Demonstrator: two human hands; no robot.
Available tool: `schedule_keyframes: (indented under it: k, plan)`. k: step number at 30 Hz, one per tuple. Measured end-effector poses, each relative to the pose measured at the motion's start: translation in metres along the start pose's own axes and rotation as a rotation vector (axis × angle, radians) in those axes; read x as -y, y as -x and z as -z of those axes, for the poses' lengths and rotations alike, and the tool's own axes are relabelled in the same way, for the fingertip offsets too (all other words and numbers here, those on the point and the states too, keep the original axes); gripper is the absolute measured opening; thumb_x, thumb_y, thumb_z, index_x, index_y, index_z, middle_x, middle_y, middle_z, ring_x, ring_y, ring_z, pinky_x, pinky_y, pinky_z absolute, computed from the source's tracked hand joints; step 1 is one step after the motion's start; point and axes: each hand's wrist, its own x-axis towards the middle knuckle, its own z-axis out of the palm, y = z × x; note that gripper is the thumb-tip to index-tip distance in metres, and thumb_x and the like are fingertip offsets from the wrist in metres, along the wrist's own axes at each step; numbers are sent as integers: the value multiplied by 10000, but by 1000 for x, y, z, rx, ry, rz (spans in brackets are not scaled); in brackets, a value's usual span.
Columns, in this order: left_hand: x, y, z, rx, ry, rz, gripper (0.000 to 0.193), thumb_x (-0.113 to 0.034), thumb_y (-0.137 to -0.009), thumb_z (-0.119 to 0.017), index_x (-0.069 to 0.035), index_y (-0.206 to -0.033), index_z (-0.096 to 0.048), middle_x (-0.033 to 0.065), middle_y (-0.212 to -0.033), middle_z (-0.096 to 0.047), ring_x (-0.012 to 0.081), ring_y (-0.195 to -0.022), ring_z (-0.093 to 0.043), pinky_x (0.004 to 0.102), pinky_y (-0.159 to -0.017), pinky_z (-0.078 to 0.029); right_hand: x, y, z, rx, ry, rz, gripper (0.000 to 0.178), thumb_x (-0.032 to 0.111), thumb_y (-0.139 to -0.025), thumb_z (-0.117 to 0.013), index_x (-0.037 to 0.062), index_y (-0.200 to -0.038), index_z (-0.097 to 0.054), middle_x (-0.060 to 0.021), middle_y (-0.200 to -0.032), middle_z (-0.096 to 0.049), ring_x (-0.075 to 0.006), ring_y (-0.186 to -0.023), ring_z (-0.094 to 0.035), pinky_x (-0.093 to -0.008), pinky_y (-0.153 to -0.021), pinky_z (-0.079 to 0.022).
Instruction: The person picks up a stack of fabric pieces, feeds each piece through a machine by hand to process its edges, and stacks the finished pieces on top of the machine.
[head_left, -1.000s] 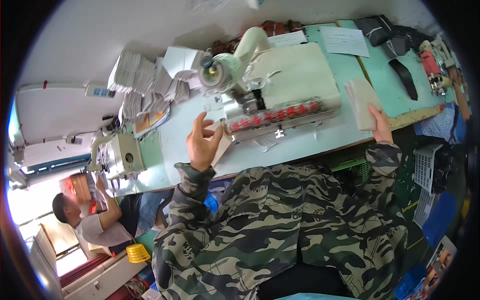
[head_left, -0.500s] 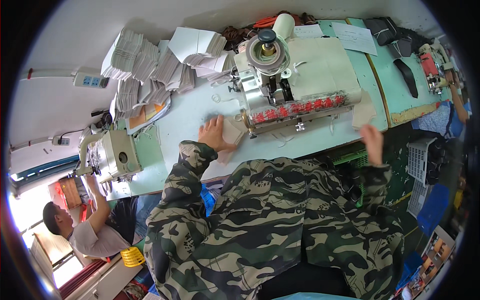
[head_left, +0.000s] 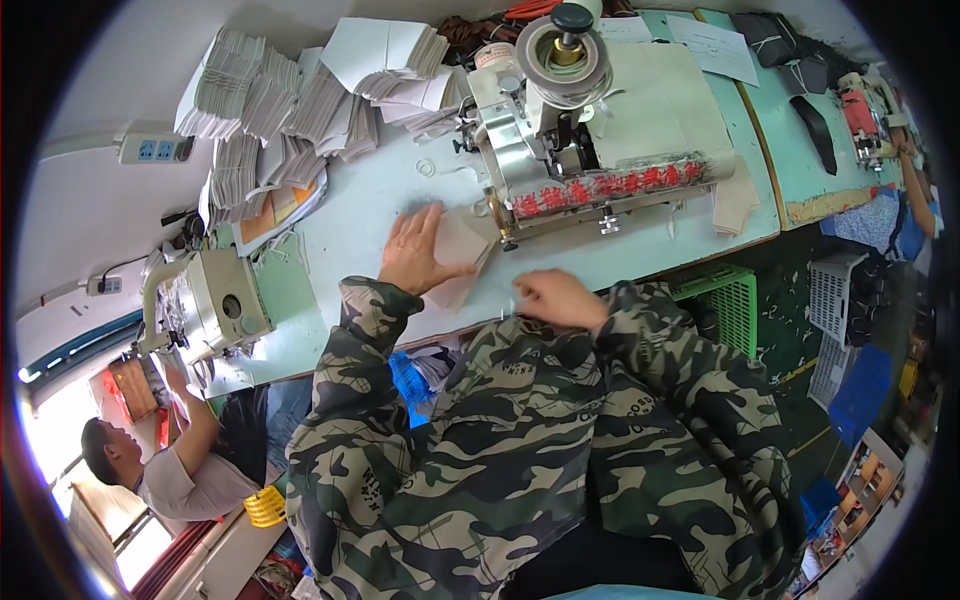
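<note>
My left hand (head_left: 418,255) lies on the pale table, its fingers stretched and thumb apart, along the edge of a small stack of beige cut pieces (head_left: 462,243). Close to the table's front edge, my right hand (head_left: 562,298) has its fingers curled in a pinch. A small pale blur shows at its fingertips, too smeared to name. Beyond both hands stands a beige sewing machine (head_left: 650,115) with a red-marked front edge. Another beige stack (head_left: 735,203) lies at the machine's right end.
Piles of white cut pieces (head_left: 235,85) stand at the back left. A second sewing machine (head_left: 225,305) is at left, where a co-worker (head_left: 185,450) sits. A green crate (head_left: 735,310) stands below the table's right side. Loose thread (head_left: 430,168) lies near the machine.
My right hand has come from the machine's right end leftward to the table's front edge, close to my left hand. My left hand stays by the beige stack. The view has shifted slightly.
</note>
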Motion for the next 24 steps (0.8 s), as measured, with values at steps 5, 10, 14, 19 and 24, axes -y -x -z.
schedule_keyframes:
  k: [5, 10, 14, 19, 24]
  plan:
    - [12, 6, -11, -49, 28, 12, 696, -438, -783, -754, -63, -1316, -510, 138, -1290, -593, 308, -1209, -556, 495, -1137, -321, -5, 17, 43, -44, -246, -164, 419, 240, -854, -730, -32, -1156, -629, -163, -919, -720, -256, -832, -704, -339, -763, -545]
    - [-29, -12, 28, -262, -74, -69, 428, -238, -791, -743, -72, -1154, -590, 102, -1073, -662, 292, -1029, -639, 457, -1032, -433, 17, 30, 97, -26, -272, -147, 417, 241, -873, -729, -34, -1169, -628, -164, -967, -721, -235, -870, -696, -333, -777, -542]
    - [-66, -50, 93, 112, 346, 19, 213, -131, -835, -681, 8, -986, -625, 104, -856, -667, 268, -817, -670, 374, -758, -528, 59, 23, 146, -125, -198, -45, 349, 219, -900, -720, -39, -1124, -647, -144, -952, -721, -192, -881, -691, -307, -757, -535]
    - [-102, -124, 103, 348, 976, -18, 214, -184, -956, -596, 21, -1004, -636, -18, -801, -588, 76, -769, -525, 241, -717, -445, 39, -11, 181, -57, -528, -130, 271, 207, -912, -702, -44, -1007, -666, -119, -843, -709, -171, -744, -699, -279, -652, -524]
    - [-100, -181, 97, 335, 647, 3, 326, -243, -919, -558, 69, -942, -650, 155, -709, -627, 213, -667, -605, 380, -657, -479, 22, -29, 236, -246, 130, 82, 239, 190, -851, -722, -33, -917, -668, -119, -740, -698, -256, -617, -682, -309, -576, -513]
